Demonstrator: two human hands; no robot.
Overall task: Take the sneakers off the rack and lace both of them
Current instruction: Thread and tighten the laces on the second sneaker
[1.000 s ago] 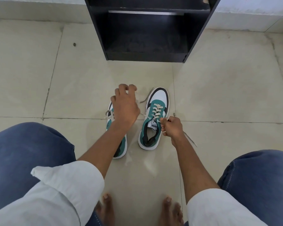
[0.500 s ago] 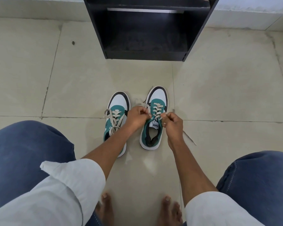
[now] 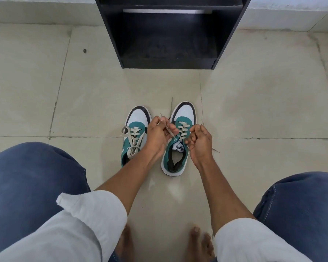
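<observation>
Two teal, white and black sneakers stand side by side on the tiled floor, toes pointing at the rack. The left sneaker (image 3: 135,127) has its cream lace crossed and tied in a loose bow. The right sneaker (image 3: 184,114) is laced up to the tongue. My left hand (image 3: 158,135) pinches the left end of the right sneaker's lace (image 3: 168,130), which runs up out of an upper eyelet. My right hand (image 3: 199,142) is closed at the sneaker's right side on the other lace end, which trails onto the floor behind it.
The black shoe rack (image 3: 169,33) stands against the wall straight ahead, its lower shelf bare. My knees in blue jeans (image 3: 32,178) flank the sneakers, and my bare feet (image 3: 199,241) rest on the floor below. Beige floor tiles (image 3: 263,103) spread to both sides.
My left hand came off the left sneaker, moved right and took hold of the right sneaker's left lace end. My right hand stayed at the right side of that sneaker.
</observation>
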